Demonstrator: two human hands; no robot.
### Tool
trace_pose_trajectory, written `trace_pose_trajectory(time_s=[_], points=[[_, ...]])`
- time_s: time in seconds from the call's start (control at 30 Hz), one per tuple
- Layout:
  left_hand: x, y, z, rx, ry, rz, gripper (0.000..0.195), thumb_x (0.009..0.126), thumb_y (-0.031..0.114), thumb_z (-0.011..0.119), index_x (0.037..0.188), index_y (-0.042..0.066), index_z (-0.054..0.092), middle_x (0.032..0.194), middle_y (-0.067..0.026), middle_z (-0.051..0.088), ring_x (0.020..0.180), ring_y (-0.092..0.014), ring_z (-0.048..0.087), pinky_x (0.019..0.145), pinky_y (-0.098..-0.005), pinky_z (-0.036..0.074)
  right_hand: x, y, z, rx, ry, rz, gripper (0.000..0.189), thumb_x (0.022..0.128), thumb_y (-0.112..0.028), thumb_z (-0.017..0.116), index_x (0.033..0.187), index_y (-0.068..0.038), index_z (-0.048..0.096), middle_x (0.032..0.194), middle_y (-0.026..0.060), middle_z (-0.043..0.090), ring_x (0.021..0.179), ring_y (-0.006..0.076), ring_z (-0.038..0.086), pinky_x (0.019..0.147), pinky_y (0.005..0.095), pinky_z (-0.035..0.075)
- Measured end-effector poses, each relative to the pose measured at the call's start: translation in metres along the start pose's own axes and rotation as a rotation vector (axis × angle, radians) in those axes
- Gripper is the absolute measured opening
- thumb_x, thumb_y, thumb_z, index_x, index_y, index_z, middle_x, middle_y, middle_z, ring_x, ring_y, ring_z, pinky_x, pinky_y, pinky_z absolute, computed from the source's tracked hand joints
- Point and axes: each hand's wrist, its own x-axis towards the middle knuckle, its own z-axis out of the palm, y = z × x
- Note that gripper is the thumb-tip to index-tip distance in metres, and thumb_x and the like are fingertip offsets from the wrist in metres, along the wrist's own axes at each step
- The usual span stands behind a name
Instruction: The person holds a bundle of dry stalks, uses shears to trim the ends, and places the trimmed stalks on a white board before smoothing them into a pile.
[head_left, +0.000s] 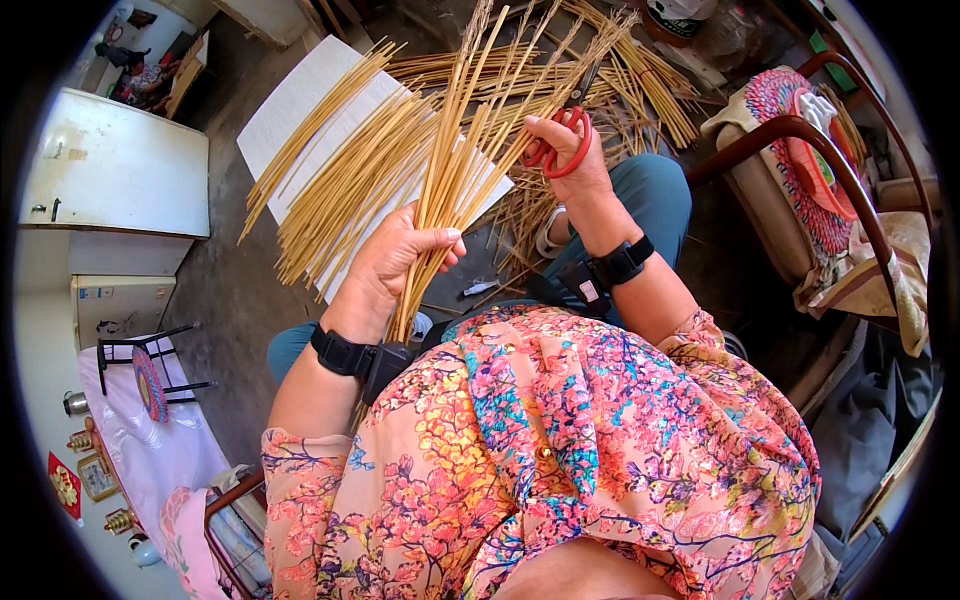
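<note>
My left hand is closed around a fanned bundle of dry yellow stalks, held upright before my lap. Some stalk tops carry feathery seed heads; others end bluntly lower down. Red-handled scissors are in my right hand, their dark blades pointing away from me among the stalks. The right thumb and fingertips are beside the bundle's right edge; whether they pinch a stalk I cannot tell. Beyond the left hand, rows of straight stalks lie across a white sheet or board.
More stalks and loose trimmings are strewn over the floor ahead. At right stands an armchair with a brown curved arm, bearing a pink basket. A black-legged stool is at left. Another person sits far back.
</note>
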Motion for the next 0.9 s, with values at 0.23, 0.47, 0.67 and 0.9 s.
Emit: trace_pose_trajectory(time_s=[0.23, 0.47, 0.67, 0.9], points=[[0.005, 0.002, -0.005, 0.015, 0.091, -0.014, 0.023, 0.075, 0.001, 0.062, 0.097, 0.001, 0.054, 0.067, -0.0105, 0.062, 0.048, -0.013, 0.059, 0.042, -0.0217, 0.048, 0.000, -0.006, -0.014, 0.007, -0.036, 0.164, 0.022, 0.080, -0.021, 0.067, 0.079, -0.001, 0.057, 0.063, 0.0050, 0.056, 0.047, 0.0123, 0.051, 0.043, 0.0252, 0.042], [0.003, 0.005, -0.010, -0.011, 0.095, -0.036, 0.023, 0.074, 0.002, 0.064, 0.095, 0.000, 0.054, 0.065, -0.0118, 0.062, 0.047, -0.014, 0.059, 0.041, -0.0222, 0.048, -0.061, -0.029, -0.056, -0.813, -0.404, 0.400, 0.040, 0.087, -0.043, 0.053, 0.078, -0.005, 0.057, 0.067, 0.0010, 0.054, 0.057, 0.0078, 0.049, 0.052, 0.0220, 0.040], [0.006, 0.005, -0.007, -0.042, 0.044, -0.047, 0.021, 0.074, 0.002, 0.065, 0.092, 0.000, 0.054, 0.064, -0.0121, 0.062, 0.047, -0.014, 0.059, 0.041, -0.0223, 0.048, -0.066, -0.010, -0.053, -0.951, -0.526, 0.236, 0.048, 0.080, -0.048, 0.062, 0.071, -0.002, 0.056, 0.062, -0.0007, 0.047, 0.060, 0.0072, 0.040, 0.051, 0.0267, 0.035], [0.004, 0.006, -0.012, -0.088, -0.011, -0.082, 0.017, 0.075, 0.002, 0.065, 0.089, -0.001, 0.056, 0.064, -0.0120, 0.063, 0.048, -0.015, 0.061, 0.042, -0.0227, 0.050, -0.059, -0.010, -0.049, -0.971, -0.569, 0.153, 0.045, 0.080, -0.044, 0.065, 0.074, 0.000, 0.056, 0.062, 0.0015, 0.047, 0.061, 0.0081, 0.041, 0.053, 0.0276, 0.036]])
